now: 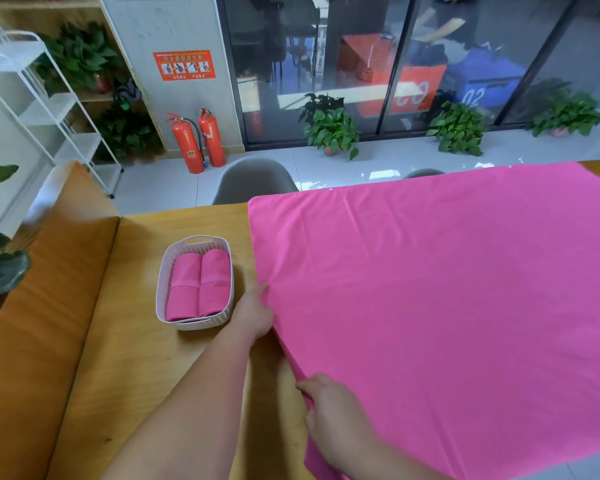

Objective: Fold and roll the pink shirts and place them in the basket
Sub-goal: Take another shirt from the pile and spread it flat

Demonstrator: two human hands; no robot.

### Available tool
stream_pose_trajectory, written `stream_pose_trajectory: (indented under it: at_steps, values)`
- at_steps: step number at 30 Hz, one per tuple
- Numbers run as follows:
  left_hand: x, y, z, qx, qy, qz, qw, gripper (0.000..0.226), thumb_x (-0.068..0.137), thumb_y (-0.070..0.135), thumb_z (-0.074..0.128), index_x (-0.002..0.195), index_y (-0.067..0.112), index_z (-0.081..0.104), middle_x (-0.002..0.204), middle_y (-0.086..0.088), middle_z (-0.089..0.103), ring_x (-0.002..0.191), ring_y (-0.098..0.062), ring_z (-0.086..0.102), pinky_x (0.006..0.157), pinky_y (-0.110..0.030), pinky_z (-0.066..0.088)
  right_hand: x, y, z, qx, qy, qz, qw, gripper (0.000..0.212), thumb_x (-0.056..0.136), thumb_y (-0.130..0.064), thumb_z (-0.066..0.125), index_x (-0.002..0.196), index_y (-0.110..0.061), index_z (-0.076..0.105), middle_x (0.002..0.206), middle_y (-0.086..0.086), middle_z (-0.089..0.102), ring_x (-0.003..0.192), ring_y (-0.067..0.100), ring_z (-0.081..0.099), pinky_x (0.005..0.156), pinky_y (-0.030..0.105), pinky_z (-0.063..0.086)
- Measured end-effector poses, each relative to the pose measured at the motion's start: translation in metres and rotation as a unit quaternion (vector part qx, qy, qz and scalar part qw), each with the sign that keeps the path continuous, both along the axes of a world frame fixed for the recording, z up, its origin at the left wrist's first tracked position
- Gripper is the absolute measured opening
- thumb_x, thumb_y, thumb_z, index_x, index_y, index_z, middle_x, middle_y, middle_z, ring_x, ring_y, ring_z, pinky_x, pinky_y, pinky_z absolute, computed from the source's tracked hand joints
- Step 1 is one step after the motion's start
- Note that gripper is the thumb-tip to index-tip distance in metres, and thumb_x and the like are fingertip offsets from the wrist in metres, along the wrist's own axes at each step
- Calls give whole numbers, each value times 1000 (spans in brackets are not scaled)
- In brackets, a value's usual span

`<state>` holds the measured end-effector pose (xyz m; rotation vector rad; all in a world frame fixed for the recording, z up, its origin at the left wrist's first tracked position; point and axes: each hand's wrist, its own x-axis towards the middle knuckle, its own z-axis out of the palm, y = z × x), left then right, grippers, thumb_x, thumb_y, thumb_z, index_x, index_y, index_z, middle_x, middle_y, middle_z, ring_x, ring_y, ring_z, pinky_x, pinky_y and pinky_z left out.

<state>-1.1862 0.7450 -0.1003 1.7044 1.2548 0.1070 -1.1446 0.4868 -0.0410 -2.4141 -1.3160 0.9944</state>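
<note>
surface: light-brown wooden table (136, 341), grain running front to back | right part: large pink fabric shirt (430, 289) spread flat with faint creases, covering most of that side, left edge slightly lifted | left of shirt: white slotted plastic basket (201, 324), oval, upright, just beside the shirt's left edge, not touching it

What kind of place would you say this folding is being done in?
Probably an office or commercial workspace, not a home: two red fire extinguishers stand below a safety poster on the pillar, dark glass partitions line the back, and the wooden table has grey chairs.
</note>
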Motion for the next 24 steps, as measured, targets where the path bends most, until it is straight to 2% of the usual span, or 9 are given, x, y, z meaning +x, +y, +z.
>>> stream_pose_trajectory:
  at_steps: [4,6,7,8,10,12,14,17,24]
  values:
    - [14,-5,33,-13,-45,16,999,76,89,9,67,160,21,44,138,-4,65,101,-23,69,92,-39,60,4,-5,16,15,-12,-1,1000,65,87,-23,48,153,-27,49,137,-4,54,122,25,60,106,41,47]
    - [27,-10,52,-27,-68,24,997,72,93,11,68,161,19,43,120,1,68,90,-19,67,82,-33,57,11,-10,26,29,-22,-11,999,69,90,-31,48,159,-27,40,145,-5,51,129,23,57,109,37,45]
    - [34,-13,61,-27,-77,25,996,70,95,13,69,161,19,43,114,2,66,91,-22,67,83,-35,56,16,-13,31,37,-28,-16,999,70,92,-35,48,161,-27,36,150,-5,48,134,22,54,112,35,43]
    - [42,-17,70,-27,-83,24,996,69,97,15,69,161,18,42,116,1,66,100,-29,69,88,-39,56,21,-17,37,43,-36,-20,998,71,96,-38,49,164,-25,32,156,-5,44,139,20,50,116,34,40]
    - [59,-26,87,-32,-99,13,995,69,100,19,68,162,17,38,136,-7,61,130,-38,61,106,-44,51,32,-24,50,52,-60,-27,996,72,102,-44,50,166,-22,26,167,-4,33,150,19,38,122,33,33]
    - [74,-36,107,-32,-107,3,994,71,104,21,65,166,16,31,157,-6,48,146,-30,47,111,-33,40,43,-31,69,55,-90,-33,994,74,105,-51,46,168,-22,21,172,-3,25,155,20,29,125,36,30]
    - [94,-47,122,-25,-108,-16,994,75,104,25,65,168,17,26,165,-3,40,150,-23,40,113,-30,34,56,-41,90,54,-128,-36,990,75,106,-58,40,168,-21,17,173,-3,22,156,22,26,125,40,31]
    - [124,-61,140,-21,-127,-33,991,85,101,32,69,169,19,20,170,-2,32,153,-22,37,121,-37,32,82,-59,118,57,-177,-39,982,78,107,-65,32,169,-21,15,176,-4,15,154,24,27,122,42,34]
    - [203,-110,190,19,-139,-69,988,89,101,39,69,170,20,15,173,-7,27,155,-29,35,123,-45,31,157,-112,159,70,-218,-46,972,97,96,-85,26,169,-20,16,177,-4,9,156,23,25,120,48,35]
